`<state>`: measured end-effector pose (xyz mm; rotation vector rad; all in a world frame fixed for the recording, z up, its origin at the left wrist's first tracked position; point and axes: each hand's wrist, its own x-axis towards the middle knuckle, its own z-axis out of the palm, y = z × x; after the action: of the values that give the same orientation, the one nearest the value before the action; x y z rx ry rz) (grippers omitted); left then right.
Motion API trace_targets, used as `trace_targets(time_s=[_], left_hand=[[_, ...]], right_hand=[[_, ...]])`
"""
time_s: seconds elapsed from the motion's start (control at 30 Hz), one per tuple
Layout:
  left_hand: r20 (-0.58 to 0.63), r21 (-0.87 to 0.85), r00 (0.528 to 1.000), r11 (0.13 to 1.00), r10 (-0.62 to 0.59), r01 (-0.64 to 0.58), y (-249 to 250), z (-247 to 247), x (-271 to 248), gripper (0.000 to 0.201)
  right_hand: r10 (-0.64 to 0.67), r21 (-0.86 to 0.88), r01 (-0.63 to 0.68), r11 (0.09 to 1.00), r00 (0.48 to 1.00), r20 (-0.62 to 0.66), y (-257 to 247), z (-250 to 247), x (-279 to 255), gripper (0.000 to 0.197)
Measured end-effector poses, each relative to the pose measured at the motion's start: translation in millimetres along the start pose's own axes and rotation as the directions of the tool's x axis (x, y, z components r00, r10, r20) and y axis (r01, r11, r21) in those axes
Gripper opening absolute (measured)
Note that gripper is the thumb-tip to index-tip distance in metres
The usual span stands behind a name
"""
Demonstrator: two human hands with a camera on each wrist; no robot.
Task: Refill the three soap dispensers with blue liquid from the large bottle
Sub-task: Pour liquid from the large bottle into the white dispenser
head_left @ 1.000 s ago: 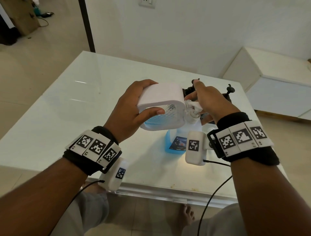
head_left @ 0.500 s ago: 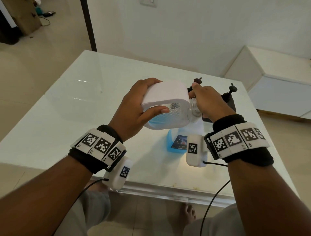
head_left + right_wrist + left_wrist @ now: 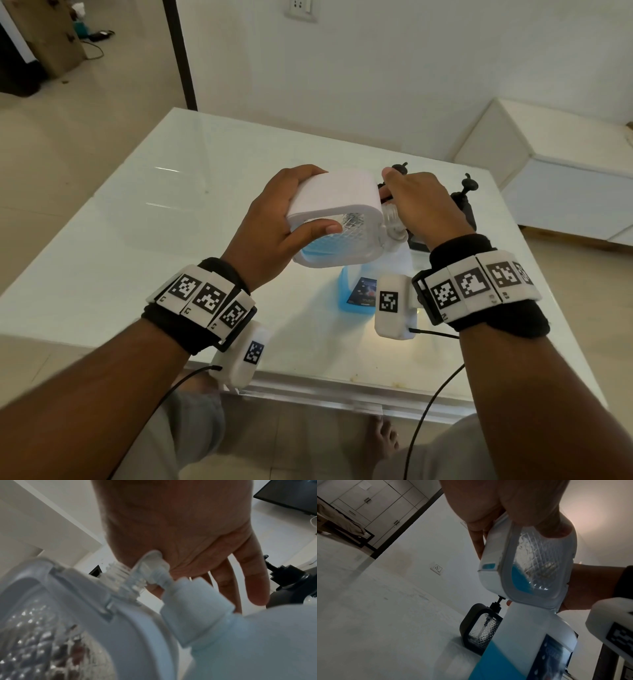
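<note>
We hold the white soap dispenser (image 3: 337, 219) on its side in the middle of the frame, above the bench (image 3: 171, 192). Our left hand (image 3: 274, 222) wraps around its body, thumb on the clear bumpy window. A little blue liquid (image 3: 520, 580) sits at its low end, so we judge it is not full yet. Our right hand (image 3: 421, 209) is at the neck. The clear screw threads (image 3: 120, 573) show bare and a white pump part (image 3: 154, 566) rests against the palm; the view is blurry, so we cannot tell if the fingers pinch it.

We think we are taking the pump off. Next we need to stand the dispenser up and pour from the large bottle (image 3: 356, 291) just below it.

Two black dispensers (image 3: 462, 202) wait at the right. The bottle's dark label (image 3: 363, 291) has writing too small to read.
</note>
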<state>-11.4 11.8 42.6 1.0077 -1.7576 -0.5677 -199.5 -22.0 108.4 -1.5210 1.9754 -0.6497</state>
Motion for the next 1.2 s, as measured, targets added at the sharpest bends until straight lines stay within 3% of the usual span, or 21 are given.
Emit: trace_targets(time_s=[0.13, 0.3, 0.53, 0.77, 1.2], left_hand=[[-0.006, 0.000, 1.000, 1.000, -0.002, 0.002, -0.9, -0.1, 0.3, 0.057], [-0.001, -0.011, 1.000, 1.000, -0.007, 0.007, -0.4, 0.4, 0.0, 0.057], [0.005, -0.027, 1.000, 1.000, -0.014, 0.014, 0.8, -0.1, -1.1, 0.058], [0.008, -0.008, 1.000, 1.000, -0.009, 0.009, -0.9, 0.2, -0.4, 0.058], [0.001, -0.010, 1.000, 1.000, -0.023, 0.023, 2.1, -0.8, -1.4, 0.057]], right_hand=[[-0.044, -0.072, 0.045, 0.996, 0.999, 0.017, 2.4, -0.1, 1.5, 0.037], [-0.063, -0.029, 0.067, 0.997, 0.991, 0.120, 7.9, 2.1, 1.2, 0.037], [0.006, 0.066, -0.011, 0.998, 0.997, 0.072, 8.7, 5.6, 0.7, 0.041], [0.004, 0.088, -0.002, 0.996, 1.000, -0.027, 4.9, 2.2, -0.9, 0.041], [0.008, 0.089, -0.012, 0.996, 0.999, 0.048, 11.9, 8.4, 4.4, 0.040]])
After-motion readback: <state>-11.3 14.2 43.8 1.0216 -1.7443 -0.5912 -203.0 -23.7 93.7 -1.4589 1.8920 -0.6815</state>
